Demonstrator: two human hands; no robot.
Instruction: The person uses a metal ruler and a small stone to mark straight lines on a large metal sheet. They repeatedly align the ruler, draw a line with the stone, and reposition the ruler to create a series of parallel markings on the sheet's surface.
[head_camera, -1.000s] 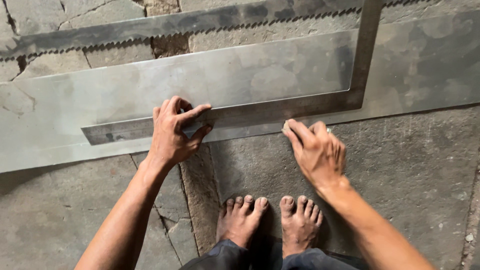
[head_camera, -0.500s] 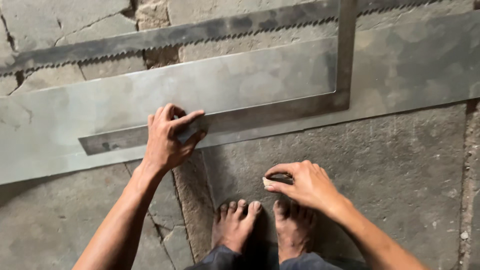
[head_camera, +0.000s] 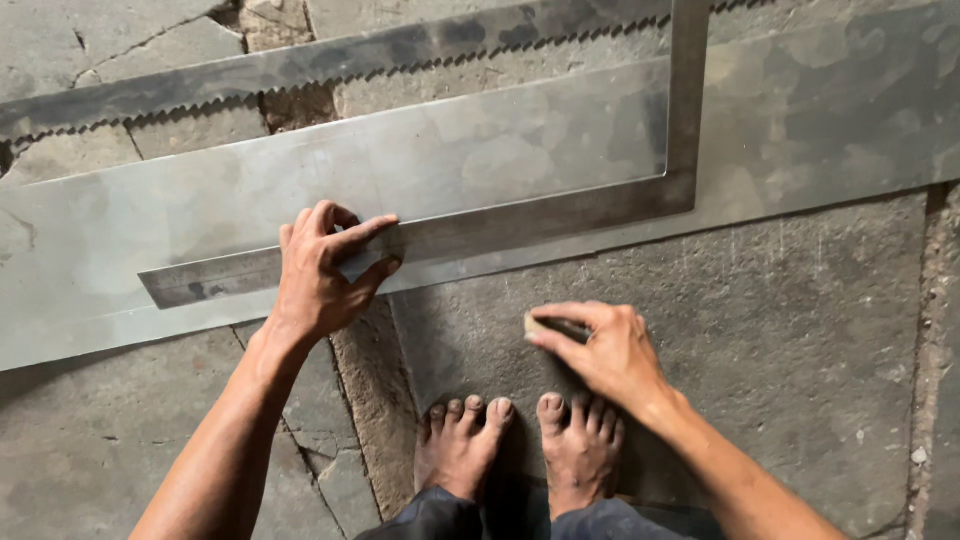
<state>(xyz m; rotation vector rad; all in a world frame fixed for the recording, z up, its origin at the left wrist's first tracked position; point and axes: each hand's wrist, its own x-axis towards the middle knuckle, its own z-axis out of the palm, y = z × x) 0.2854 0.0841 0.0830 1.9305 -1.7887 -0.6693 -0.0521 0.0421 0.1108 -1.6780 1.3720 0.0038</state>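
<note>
Right hand (head_camera: 600, 350) has come off the sheet, now low on the stone floor (head_camera: 800, 330) by the toes, pinching a small pale marker (head_camera: 545, 325); left hand (head_camera: 325, 270) stays pressed flat, fingers spread, on the steel L-square (head_camera: 520, 215) lying on the long metal sheet (head_camera: 480, 150); saw blade (head_camera: 300, 70) behind.

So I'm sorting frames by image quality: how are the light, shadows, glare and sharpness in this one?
Head view: soft, even light with no harsh glare; the metal sheet shows only a dull, blotchy sheen. A dark shadow pools under the right hand and around the feet. The left hand on the steel square looks sharp; the forearms at the bottom edge are slightly soft.
</note>
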